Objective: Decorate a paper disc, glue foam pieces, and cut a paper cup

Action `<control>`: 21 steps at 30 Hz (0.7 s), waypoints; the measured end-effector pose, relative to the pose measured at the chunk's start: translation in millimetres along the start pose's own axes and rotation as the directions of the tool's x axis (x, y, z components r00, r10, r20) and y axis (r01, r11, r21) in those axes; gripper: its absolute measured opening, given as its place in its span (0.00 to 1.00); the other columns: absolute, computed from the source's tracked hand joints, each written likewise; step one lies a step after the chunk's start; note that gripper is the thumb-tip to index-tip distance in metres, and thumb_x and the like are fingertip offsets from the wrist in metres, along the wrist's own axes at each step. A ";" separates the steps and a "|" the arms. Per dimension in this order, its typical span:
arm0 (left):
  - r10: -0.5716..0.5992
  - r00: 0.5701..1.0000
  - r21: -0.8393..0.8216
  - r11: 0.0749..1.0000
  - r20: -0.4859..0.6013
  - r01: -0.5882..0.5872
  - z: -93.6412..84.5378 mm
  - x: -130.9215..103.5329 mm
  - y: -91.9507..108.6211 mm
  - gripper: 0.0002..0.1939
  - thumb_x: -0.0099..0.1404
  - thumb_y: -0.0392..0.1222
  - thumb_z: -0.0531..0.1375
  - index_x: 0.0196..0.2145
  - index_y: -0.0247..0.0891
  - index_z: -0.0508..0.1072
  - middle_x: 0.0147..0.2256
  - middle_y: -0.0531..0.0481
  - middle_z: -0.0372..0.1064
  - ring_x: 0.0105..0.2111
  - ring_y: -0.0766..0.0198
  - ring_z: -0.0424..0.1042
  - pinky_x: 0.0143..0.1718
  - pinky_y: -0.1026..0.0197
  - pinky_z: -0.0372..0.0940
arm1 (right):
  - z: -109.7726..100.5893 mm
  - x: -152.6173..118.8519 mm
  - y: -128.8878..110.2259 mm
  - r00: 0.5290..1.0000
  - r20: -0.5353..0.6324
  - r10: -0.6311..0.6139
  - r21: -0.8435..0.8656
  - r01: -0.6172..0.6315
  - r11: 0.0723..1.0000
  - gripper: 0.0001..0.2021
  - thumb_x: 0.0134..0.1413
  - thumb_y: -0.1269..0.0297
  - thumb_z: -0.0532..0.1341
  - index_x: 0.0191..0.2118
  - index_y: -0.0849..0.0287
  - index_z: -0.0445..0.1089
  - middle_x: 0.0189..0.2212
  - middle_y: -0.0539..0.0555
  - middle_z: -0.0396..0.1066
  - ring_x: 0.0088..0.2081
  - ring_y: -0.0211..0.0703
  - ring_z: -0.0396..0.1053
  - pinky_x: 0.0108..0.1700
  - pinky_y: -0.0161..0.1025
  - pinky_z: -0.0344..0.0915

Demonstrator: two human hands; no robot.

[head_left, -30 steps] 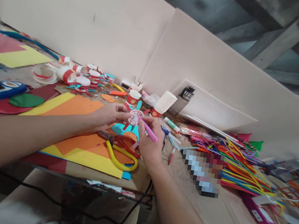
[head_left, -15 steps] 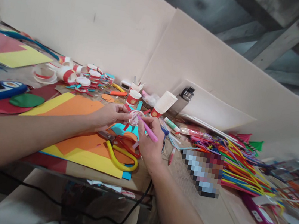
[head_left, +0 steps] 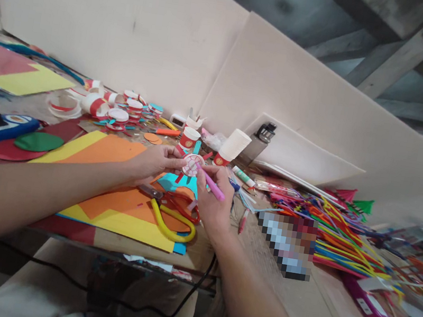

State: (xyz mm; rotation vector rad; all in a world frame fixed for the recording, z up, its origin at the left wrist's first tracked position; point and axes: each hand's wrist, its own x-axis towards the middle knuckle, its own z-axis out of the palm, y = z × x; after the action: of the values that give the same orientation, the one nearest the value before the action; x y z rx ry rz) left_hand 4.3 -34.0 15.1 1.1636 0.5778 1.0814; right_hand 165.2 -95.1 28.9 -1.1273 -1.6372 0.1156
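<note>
My left hand (head_left: 160,164) is closed on the edge of a small paper-cup turtle (head_left: 191,166), whose round white base bears pink lines and has teal and red strips sticking out. In my right hand (head_left: 216,194) is a pink marker (head_left: 213,184), its tip at the white disc. Below the hands lie yellow-handled scissors (head_left: 171,232) on orange paper (head_left: 123,211) and yellow sheets. A red-handled pair of scissors (head_left: 178,201) rests partly under the right hand.
Several similar cup pieces (head_left: 117,117) stand at the back left. Stacked paper cups (head_left: 233,148), a dark-capped bottle (head_left: 256,144) and a glue stick (head_left: 243,177) are behind my right hand. Colourful pipe cleaners (head_left: 332,231) spread at the right. Green and red paper discs (head_left: 38,142) lie left.
The white disc has tilted slightly and turned a little in my left hand. My right hand keeps the marker against it, almost in the same place.
</note>
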 end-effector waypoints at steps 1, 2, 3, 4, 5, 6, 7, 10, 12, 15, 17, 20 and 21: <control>0.002 1.000 -0.002 1.000 0.000 -0.002 -0.1 0.1 0.0 0.14 0.49 0.42 0.71 0.29 0.32 0.73 0.29 0.51 0.72 0.29 0.67 0.71 0.37 0.62 0.66 | 0.2 0.0 0.5 1.000 0.001 0.000 0.003 0.000 1.000 0.04 0.56 0.64 0.59 0.34 0.58 0.67 0.31 0.51 0.71 0.32 0.39 0.68 0.36 0.37 0.66; 0.001 1.000 -0.004 1.000 0.001 -0.001 -0.2 0.2 0.1 0.14 0.48 0.42 0.71 0.29 0.32 0.73 0.29 0.51 0.72 0.29 0.67 0.71 0.37 0.62 0.66 | 0.4 -0.1 1.0 1.000 0.003 0.001 0.008 -0.001 1.000 0.04 0.56 0.64 0.59 0.34 0.58 0.67 0.31 0.51 0.71 0.32 0.38 0.68 0.36 0.37 0.66; 0.001 1.000 -0.007 1.000 0.000 -0.001 -0.2 0.2 0.2 0.15 0.48 0.42 0.71 0.29 0.32 0.73 0.29 0.51 0.72 0.29 0.67 0.71 0.37 0.61 0.66 | 0.7 -0.2 1.6 1.000 0.004 0.003 0.013 -0.003 1.000 0.04 0.56 0.63 0.59 0.34 0.58 0.67 0.31 0.51 0.71 0.32 0.38 0.68 0.36 0.37 0.66; 0.001 1.000 -0.011 1.000 -0.002 -0.001 -0.3 0.3 0.3 0.15 0.47 0.42 0.71 0.29 0.32 0.73 0.29 0.51 0.72 0.29 0.67 0.71 0.37 0.61 0.66 | 1.0 -0.3 2.1 1.000 0.006 0.004 0.017 -0.005 1.000 0.04 0.56 0.63 0.59 0.34 0.58 0.67 0.31 0.51 0.71 0.32 0.38 0.69 0.36 0.37 0.66; 0.000 1.000 -0.015 1.000 -0.004 0.000 -0.3 0.3 0.5 0.15 0.47 0.42 0.71 0.29 0.32 0.73 0.29 0.51 0.72 0.29 0.67 0.71 0.37 0.61 0.66 | 1.3 -0.4 2.6 1.000 0.006 0.007 0.019 -0.007 1.000 0.04 0.56 0.63 0.59 0.34 0.58 0.67 0.31 0.51 0.71 0.32 0.38 0.69 0.36 0.37 0.66; -0.001 1.000 -0.016 1.000 -0.005 0.001 -0.3 0.4 0.6 0.15 0.47 0.42 0.71 0.29 0.32 0.73 0.29 0.51 0.73 0.29 0.67 0.71 0.37 0.61 0.66 | 1.5 -0.5 3.1 1.000 0.007 0.010 0.020 -0.010 1.000 0.04 0.56 0.63 0.59 0.34 0.58 0.67 0.31 0.51 0.71 0.32 0.38 0.69 0.36 0.37 0.66; -0.002 1.000 -0.017 1.000 -0.004 0.001 -0.4 0.5 0.8 0.15 0.47 0.42 0.71 0.29 0.32 0.73 0.29 0.51 0.73 0.30 0.67 0.71 0.38 0.60 0.66 | 1.8 -0.7 3.5 1.000 0.007 0.013 0.020 -0.013 1.000 0.04 0.56 0.63 0.59 0.34 0.58 0.67 0.31 0.51 0.71 0.32 0.38 0.69 0.36 0.37 0.66; -0.001 1.000 -0.013 1.000 -0.006 0.000 -1.0 1.0 1.1 0.14 0.47 0.42 0.71 0.28 0.33 0.73 0.29 0.51 0.73 0.30 0.66 0.71 0.38 0.60 0.66 | 2.1 -1.0 4.1 1.000 0.005 0.017 0.013 -0.017 1.000 0.04 0.56 0.63 0.59 0.34 0.58 0.67 0.30 0.51 0.71 0.32 0.38 0.68 0.36 0.37 0.66; 0.001 1.000 -0.010 1.000 -0.011 -0.002 -1.7 1.5 1.1 0.14 0.48 0.42 0.71 0.28 0.33 0.73 0.29 0.52 0.73 0.30 0.67 0.71 0.38 0.60 0.66 | 2.1 -0.9 3.7 1.000 0.006 0.018 0.015 -0.018 1.000 0.04 0.56 0.63 0.59 0.34 0.58 0.67 0.30 0.51 0.71 0.32 0.38 0.68 0.36 0.37 0.66; 0.009 1.000 -0.007 1.000 -0.016 -0.010 -3.1 2.3 0.4 0.13 0.48 0.41 0.70 0.28 0.33 0.73 0.28 0.52 0.73 0.30 0.67 0.72 0.38 0.61 0.67 | 1.7 -0.5 2.7 1.000 0.007 0.022 0.021 -0.023 1.000 0.04 0.56 0.63 0.59 0.34 0.58 0.68 0.30 0.51 0.71 0.31 0.38 0.68 0.36 0.37 0.65; 0.014 1.000 -0.007 1.000 -0.017 -0.015 -4.0 2.8 -0.2 0.13 0.49 0.41 0.70 0.28 0.33 0.73 0.29 0.52 0.73 0.30 0.67 0.72 0.38 0.61 0.67 | 1.5 -0.3 2.0 1.000 0.004 0.021 0.021 -0.021 1.000 0.04 0.56 0.64 0.59 0.33 0.58 0.68 0.30 0.51 0.71 0.32 0.38 0.68 0.36 0.37 0.65; 0.013 1.000 -0.003 1.000 -0.020 -0.013 -4.4 3.2 -0.9 0.13 0.49 0.42 0.70 0.28 0.33 0.72 0.29 0.52 0.73 0.30 0.67 0.71 0.38 0.60 0.67 | 1.6 -0.3 1.8 1.000 0.006 0.020 0.021 -0.020 1.000 0.04 0.56 0.64 0.59 0.33 0.58 0.68 0.30 0.51 0.71 0.32 0.38 0.68 0.36 0.37 0.65; 0.013 1.000 -0.001 1.000 -0.018 -0.013 -4.4 3.2 -1.0 0.13 0.48 0.42 0.70 0.28 0.33 0.72 0.29 0.52 0.73 0.30 0.66 0.71 0.38 0.60 0.67 | 1.7 -0.3 1.9 1.000 0.007 0.023 0.022 -0.023 0.999 0.04 0.56 0.64 0.59 0.33 0.58 0.68 0.30 0.51 0.71 0.31 0.38 0.68 0.36 0.37 0.65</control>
State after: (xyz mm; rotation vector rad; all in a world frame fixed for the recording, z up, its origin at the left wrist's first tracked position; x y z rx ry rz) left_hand 2.3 -29.2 13.3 1.1587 0.5842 1.1039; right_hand 165.0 -93.6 26.8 -1.1297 -1.6256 0.1520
